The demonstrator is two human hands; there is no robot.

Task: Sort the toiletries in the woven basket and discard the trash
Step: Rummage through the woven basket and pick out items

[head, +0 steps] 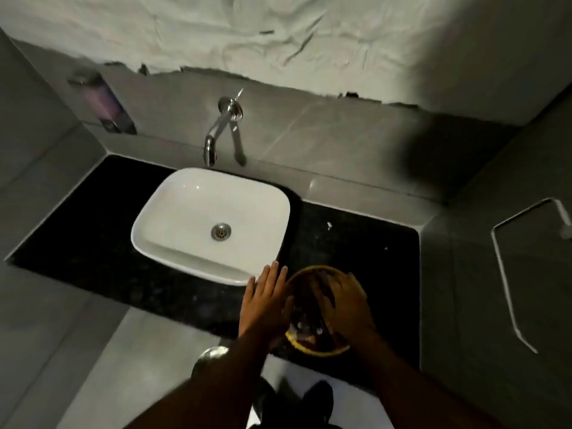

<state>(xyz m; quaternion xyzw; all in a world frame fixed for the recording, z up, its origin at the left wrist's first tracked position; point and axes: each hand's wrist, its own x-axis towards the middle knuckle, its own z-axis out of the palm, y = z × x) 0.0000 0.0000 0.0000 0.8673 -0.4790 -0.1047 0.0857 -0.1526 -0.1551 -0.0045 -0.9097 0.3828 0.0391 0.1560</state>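
A round woven basket with a yellow rim sits near the front edge of the black countertop, right of the sink. Dark, blurred toiletries lie inside it; I cannot make out single items. My left hand lies flat with fingers spread against the basket's left side. My right hand reaches down into the basket over the items, fingers bent; whether it grips anything is hidden.
A white basin with a metal drain stands left of the basket, under a chrome wall tap. A soap dispenser hangs at the back left. A shiny round metal object, perhaps a bin lid, shows on the floor below the counter. A metal towel ring is on the right wall.
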